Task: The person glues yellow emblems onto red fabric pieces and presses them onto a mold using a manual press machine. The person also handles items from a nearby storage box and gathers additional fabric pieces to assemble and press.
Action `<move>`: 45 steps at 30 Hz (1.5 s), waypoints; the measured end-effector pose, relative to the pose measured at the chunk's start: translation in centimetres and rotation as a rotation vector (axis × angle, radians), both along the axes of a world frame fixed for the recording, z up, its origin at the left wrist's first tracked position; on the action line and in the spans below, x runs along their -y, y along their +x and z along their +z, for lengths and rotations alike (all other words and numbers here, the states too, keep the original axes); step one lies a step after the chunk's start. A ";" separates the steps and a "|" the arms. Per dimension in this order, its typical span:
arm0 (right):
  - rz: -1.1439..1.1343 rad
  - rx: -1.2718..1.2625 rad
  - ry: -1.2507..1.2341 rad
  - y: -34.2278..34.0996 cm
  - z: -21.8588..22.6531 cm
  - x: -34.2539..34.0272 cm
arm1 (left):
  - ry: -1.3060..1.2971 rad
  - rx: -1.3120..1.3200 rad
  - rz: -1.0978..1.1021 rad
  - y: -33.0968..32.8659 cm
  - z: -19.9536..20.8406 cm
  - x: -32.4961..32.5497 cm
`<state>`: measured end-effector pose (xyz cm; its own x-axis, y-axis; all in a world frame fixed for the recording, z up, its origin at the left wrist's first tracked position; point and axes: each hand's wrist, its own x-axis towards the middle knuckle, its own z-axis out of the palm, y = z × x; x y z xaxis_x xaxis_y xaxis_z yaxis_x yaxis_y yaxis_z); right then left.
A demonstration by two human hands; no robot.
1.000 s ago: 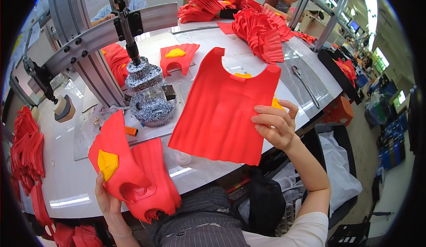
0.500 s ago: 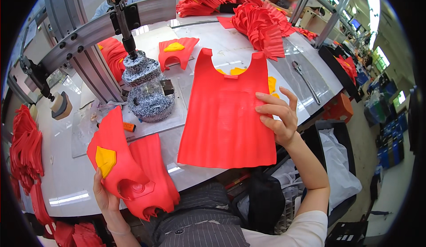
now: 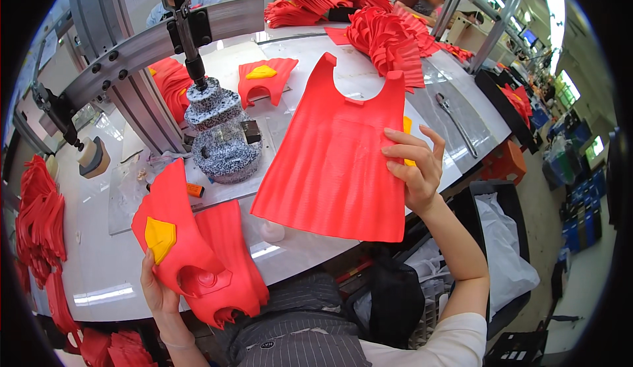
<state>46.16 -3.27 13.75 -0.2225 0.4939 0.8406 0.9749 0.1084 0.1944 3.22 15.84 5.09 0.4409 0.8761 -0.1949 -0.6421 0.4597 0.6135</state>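
Note:
My right hand (image 3: 417, 169) grips a red, soft-looking cape-shaped piece (image 3: 336, 162) by its right edge, holding it up over the table's front edge. That piece has two shoulder tabs and a curved neck cutout, and a bit of yellow shows behind its right side. My left hand (image 3: 160, 291) is closed on similar red pieces (image 3: 168, 199) at the lower left, its fingers partly hidden by them. A raised yellow emblem (image 3: 160, 238) lies on the front one; a ribbed red part (image 3: 231, 242) hangs beside it.
A metal-framed press (image 3: 158, 34) stands at the left over a speckled fixture (image 3: 224, 152). One red piece with a yellow emblem (image 3: 267, 80) lies behind it. Red stacks (image 3: 386, 40) sit at the back; a ratchet-like tool (image 3: 456, 126) lies right. A lined black bin (image 3: 501, 242) stands below.
The cape in my right hand has tilted, its neck end moving up and right and its lower left corner swinging left. My left hand has barely moved.

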 end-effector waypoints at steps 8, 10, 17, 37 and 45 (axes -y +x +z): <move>-0.006 0.014 0.026 0.1 0.1 -0.4 | -0.017 0.012 0.004 0.1 0.2 0.1; -0.010 0.015 0.029 0.1 0.1 -0.4 | -0.018 0.026 -0.016 0.2 0.4 0.2; -0.031 0.006 -0.023 0.7 0.1 0.0 | -0.012 0.021 -0.018 0.0 0.1 -0.1; 0.175 -1.252 -0.085 0.8 0.3 -0.2 | 0.002 0.003 -0.026 0.8 0.3 0.5; -0.065 -0.874 -0.121 0.1 -0.8 -0.2 | -0.015 0.009 0.003 0.1 -0.1 0.3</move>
